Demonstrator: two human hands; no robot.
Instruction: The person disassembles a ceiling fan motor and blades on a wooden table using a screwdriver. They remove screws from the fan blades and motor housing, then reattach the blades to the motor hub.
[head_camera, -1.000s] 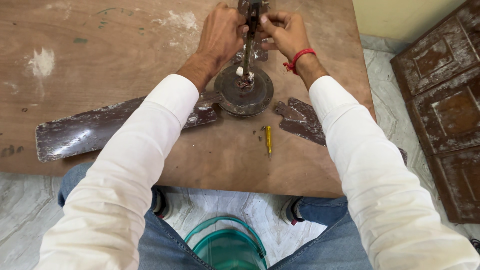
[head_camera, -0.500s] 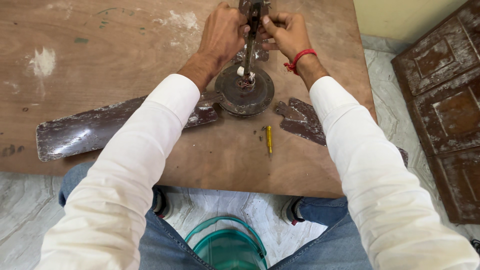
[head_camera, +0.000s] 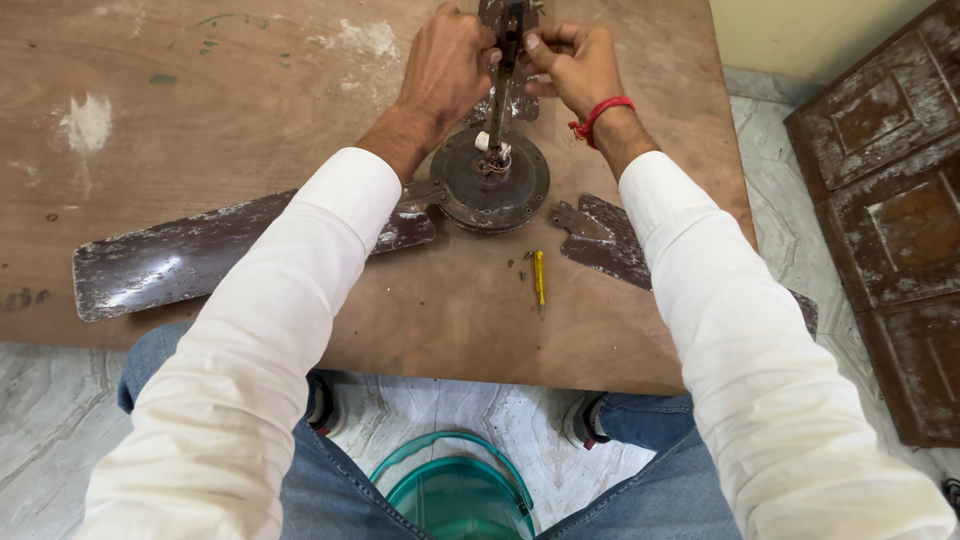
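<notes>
- Hands are working at the top of the rod standing up from the fan motor, which is sitting on the wooden table.
- The left hand is wrapping closed around the rod's left side; the right hand is pinching its upper end with curled fingers.
- Doing this well probably means the left hand bracing the rod upright while the right is turning gently, keeping the loose wires at the base from snagging.
- A fan blade is lying to the left, and a yellow screwdriver with small screws is resting near the motor.
- Compared with a second ago, almost nothing is changing: both hands are keeping the same grip.
</notes>
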